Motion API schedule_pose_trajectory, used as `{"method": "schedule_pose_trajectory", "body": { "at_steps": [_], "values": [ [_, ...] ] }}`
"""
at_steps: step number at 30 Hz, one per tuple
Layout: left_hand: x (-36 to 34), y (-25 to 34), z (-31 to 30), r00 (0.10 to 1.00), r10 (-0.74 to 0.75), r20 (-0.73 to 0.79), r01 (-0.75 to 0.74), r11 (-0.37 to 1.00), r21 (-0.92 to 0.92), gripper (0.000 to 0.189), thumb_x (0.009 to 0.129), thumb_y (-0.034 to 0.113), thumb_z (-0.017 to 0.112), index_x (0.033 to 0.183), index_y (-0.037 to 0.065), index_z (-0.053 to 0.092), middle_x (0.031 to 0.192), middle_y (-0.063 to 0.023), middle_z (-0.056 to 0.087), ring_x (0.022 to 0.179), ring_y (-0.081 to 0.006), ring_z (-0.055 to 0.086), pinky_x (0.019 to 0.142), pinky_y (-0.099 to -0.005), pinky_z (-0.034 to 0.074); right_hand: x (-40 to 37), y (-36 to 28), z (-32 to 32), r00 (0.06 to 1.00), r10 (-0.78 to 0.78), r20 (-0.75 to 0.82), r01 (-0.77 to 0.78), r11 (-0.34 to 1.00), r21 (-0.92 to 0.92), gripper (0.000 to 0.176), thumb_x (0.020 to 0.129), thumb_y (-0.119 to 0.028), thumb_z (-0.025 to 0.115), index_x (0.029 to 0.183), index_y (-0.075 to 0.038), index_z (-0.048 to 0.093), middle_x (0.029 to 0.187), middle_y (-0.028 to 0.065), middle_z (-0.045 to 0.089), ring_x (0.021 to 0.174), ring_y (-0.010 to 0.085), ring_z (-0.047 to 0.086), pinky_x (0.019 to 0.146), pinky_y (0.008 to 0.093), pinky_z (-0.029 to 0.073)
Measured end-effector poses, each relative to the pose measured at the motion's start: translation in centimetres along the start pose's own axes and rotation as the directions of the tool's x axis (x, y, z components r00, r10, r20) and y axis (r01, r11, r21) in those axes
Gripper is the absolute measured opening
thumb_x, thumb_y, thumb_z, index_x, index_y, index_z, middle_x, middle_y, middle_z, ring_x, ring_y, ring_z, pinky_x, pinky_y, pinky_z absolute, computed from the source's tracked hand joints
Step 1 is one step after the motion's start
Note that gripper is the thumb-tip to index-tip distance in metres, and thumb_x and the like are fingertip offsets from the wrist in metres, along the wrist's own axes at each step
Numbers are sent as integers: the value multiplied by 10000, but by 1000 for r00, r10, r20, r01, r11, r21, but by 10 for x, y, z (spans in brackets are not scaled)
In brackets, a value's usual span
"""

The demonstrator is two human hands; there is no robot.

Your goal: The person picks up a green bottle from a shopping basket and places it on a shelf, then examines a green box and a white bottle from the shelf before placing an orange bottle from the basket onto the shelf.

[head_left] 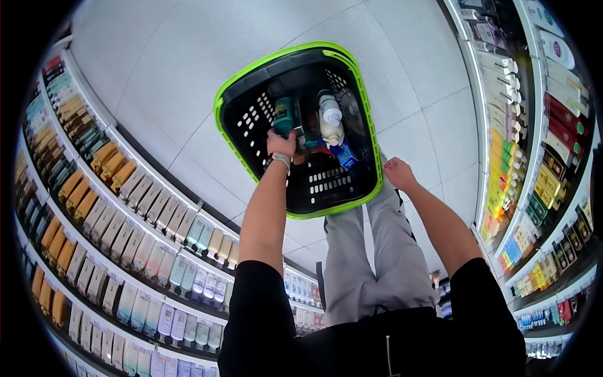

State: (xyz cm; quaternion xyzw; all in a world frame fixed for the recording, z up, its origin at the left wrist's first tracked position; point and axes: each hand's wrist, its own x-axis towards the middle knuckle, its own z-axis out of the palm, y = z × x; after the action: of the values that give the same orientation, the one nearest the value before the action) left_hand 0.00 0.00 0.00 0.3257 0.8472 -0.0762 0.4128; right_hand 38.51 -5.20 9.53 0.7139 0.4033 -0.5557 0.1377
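Note:
A black shopping basket [326,204] with a bright green rim is below me, in front of my legs. My left hand [281,144] reaches inside at the left, fingers closed around the lower end of a dark green bottle [283,114]. Beside it in the basket are a white bottle [329,108], a cream pump bottle [331,134] and a blue packet [346,157]. Other items at the bottom are partly hidden. My right hand [399,174] is just outside the basket's right side, fingers curled, with nothing visible in them.
Curved by the lens, shelves [176,251] of boxed bottles run along the left. More shelves [496,144] with pump bottles and colourful packs stand at the right. Grey floor tiles [188,69] lie between, and my legs [377,257] are behind the basket.

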Motion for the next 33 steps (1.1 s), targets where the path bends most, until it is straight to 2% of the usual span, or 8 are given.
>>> {"method": "schedule_pose_trajectory", "body": {
  "at_steps": [3, 5, 9, 13, 16, 20, 27, 33],
  "values": [
    [33, 3, 27, 992, 88, -95, -81, 994, 78, 857, 783, 454, 732, 1436, 35, 368, 1301, -333, 497, 1111, -460, 585, 948, -464, 504, 14, 2, 5, 999, 16, -42, -16, 1000, 18, 224, 823, -195, 610, 983, -48, 665, 946, 158, 714, 914, 304, 690, 832, 371, 537],
    [39, 6, 30, 994, 98, -50, -87, 980, 181, 847, 790, 477, 738, 1363, -58, 414, 1215, -293, 596, 1184, -425, 540, 998, -443, 468, 10, 9, 13, 998, 26, -57, -22, 997, 81, 226, 825, -200, 604, 975, -43, 666, 937, 161, 712, 908, 312, 688, 827, 372, 537],
    [47, 13, 42, 994, 56, -96, -26, 958, 286, 816, 787, 519, 724, 1306, -57, 469, 1156, -271, 635, 1132, -407, 586, 950, -434, 506, 8, 26, 20, 996, 56, -67, -46, 990, 135, 242, 837, -209, 588, 990, -40, 671, 950, 173, 712, 917, 329, 685, 832, 378, 536],
    [34, 3, 35, 971, 83, -222, -38, 979, 200, 656, 798, 529, 716, 1121, -35, 623, 1008, -255, 688, 974, -407, 664, 841, -455, 547, -4, 39, 22, 990, 135, -50, -130, 987, 93, 269, 854, -247, 583, 984, -27, 669, 958, 191, 705, 934, 344, 681, 838, 393, 534],
    [9, 4, 12, 971, 124, -206, -85, 979, 187, 548, 824, 541, 689, 890, -3, 705, 856, -259, 692, 854, -425, 684, 756, -481, 552, -14, 57, 24, 989, 144, -40, -145, 989, -23, 284, 866, -278, 574, 971, -31, 666, 963, 195, 701, 943, 359, 673, 841, 410, 530],
    [-21, 12, -13, 986, 101, -131, -74, 977, 200, 533, 825, 505, 682, 937, -16, 697, 905, -255, 701, 868, -423, 687, 792, -485, 556, -27, 66, 18, 995, 84, -45, -85, 996, -17, 283, 875, -297, 578, 955, -40, 663, 950, 191, 702, 916, 363, 675, 822, 416, 534],
    [-98, 36, -56, 961, -87, -263, 125, 983, 132, 609, 731, 591, 669, 807, -9, 732, 870, -257, 707, 868, -414, 702, 778, -484, 569, -70, 37, -10, 995, 8, -97, -4, 999, 47, 313, 898, -309, 556, 877, -8, 637, 856, 207, 683, 840, 359, 670, 767, 420, 520],
    [-233, 34, -118, 957, 179, -229, -154, 981, 121, 600, 773, 613, 621, 752, 17, 690, 733, -216, 678, 719, -404, 688, 634, -491, 556, -99, 31, -10, 985, -114, -131, 107, 993, -57, 364, 902, -346, 504, 839, -22, 656, 850, 221, 667, 825, 385, 647, 740, 469, 509]
  ]
}}
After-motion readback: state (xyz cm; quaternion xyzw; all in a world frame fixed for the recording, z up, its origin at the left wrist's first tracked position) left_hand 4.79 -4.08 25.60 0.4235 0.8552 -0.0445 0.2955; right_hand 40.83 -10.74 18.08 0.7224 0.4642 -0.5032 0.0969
